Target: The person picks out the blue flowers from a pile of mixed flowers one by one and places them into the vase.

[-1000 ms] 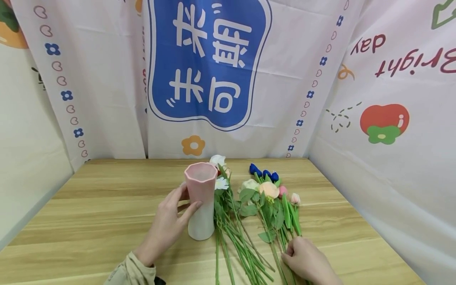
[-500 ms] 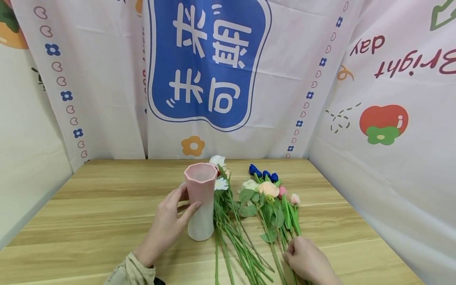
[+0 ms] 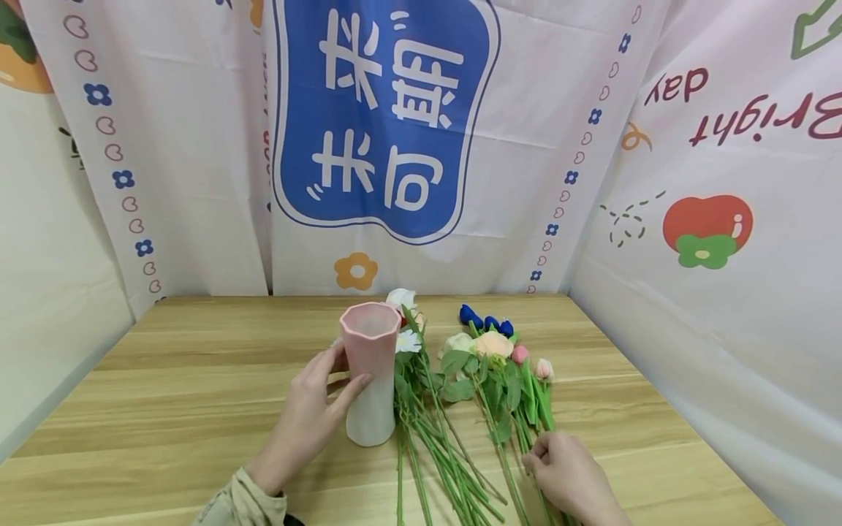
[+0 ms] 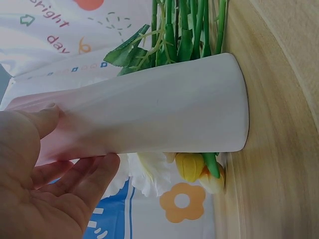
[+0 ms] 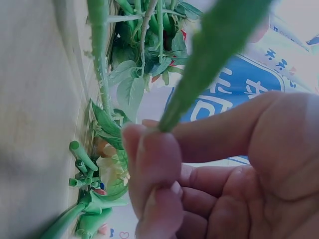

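Observation:
A tall faceted vase (image 3: pixel 371 387), pink at the rim fading to white, stands upright on the table. My left hand (image 3: pixel 316 409) holds its upper part, thumb on the near side and fingers round the far side, as the left wrist view of the vase (image 4: pixel 154 109) confirms. Toward the table's right front, my right hand (image 3: pixel 569 471) pinches a green flower stem (image 5: pixel 199 74) between thumb and fingertips. Artificial flowers lie about it, among them a peach bloom (image 3: pixel 493 345) and a pale pink tulip (image 3: pixel 544 370). Which bloom belongs to the pinched stem is unclear.
Right beside the vase lies a bunch of stems (image 3: pixel 447 453) with a white daisy (image 3: pixel 408 340) and a white bloom (image 3: pixel 401 298). Blue buds (image 3: pixel 470 315) lie farther back. Printed cloth (image 3: pixel 197 183) hangs round the wood-grain table (image 3: pixel 197 380).
My right hand has risen very slightly, and the peach bloom with its leaves has shifted a little. The left hand and the vase stay in place.

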`<state>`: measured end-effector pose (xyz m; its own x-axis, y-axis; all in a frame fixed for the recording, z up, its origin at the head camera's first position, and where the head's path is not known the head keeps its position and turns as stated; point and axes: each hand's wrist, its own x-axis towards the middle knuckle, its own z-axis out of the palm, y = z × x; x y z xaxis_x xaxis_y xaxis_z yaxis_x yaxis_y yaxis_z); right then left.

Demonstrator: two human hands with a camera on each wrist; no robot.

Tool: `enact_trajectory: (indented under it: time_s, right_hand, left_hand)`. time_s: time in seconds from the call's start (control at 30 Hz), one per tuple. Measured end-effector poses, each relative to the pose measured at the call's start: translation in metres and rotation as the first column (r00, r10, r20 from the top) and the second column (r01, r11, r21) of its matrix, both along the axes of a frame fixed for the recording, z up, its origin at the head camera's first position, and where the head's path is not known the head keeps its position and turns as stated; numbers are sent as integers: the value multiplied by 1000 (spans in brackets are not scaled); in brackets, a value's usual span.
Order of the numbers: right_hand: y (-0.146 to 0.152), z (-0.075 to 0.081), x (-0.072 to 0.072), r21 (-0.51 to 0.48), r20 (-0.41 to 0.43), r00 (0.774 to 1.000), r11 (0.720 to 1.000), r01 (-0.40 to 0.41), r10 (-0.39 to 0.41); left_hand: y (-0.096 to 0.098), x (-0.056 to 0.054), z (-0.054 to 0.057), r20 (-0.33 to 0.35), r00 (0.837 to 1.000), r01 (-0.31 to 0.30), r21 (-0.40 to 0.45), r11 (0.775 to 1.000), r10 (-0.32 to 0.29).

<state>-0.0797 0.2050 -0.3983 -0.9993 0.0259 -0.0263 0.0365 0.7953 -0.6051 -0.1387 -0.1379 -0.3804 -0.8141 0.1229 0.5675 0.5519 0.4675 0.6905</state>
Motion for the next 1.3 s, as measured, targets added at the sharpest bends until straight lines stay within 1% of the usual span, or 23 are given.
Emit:
enact_trajectory:
  time_s: [0.23, 0.4, 0.63, 0.9, 1.1, 1.3]
  right_hand:
    - [0, 1, 1, -5, -37, 999, 1000, 13, -13]
    - [-2, 4, 1, -7, -65, 997, 999, 32, -32]
    - [-5, 5, 1, -34, -147, 987, 997, 64, -69]
    - [-9, 7, 2, -65, -185, 978, 994, 88, -99]
    - [-16, 8, 3, -82, -250, 965, 995, 62, -80]
    - [-24, 9, 2, -90, -301, 953, 996, 5, -32]
  left_hand:
    - [0, 1, 0, 6, 1000, 6, 2, 1000, -6]
    - [0, 0, -1, -3, 1000, 6, -2, 1000, -6]
    - [-1, 0, -1, -2, 1000, 6, -1, 1000, -6]
    - [-1, 1, -1, -2, 1000, 8, -2, 1000, -8]
    - [0, 1, -1, -8, 1000, 11, -1, 1000, -11]
    - [-1, 0, -1, -5, 1000, 16, 3, 1000, -16]
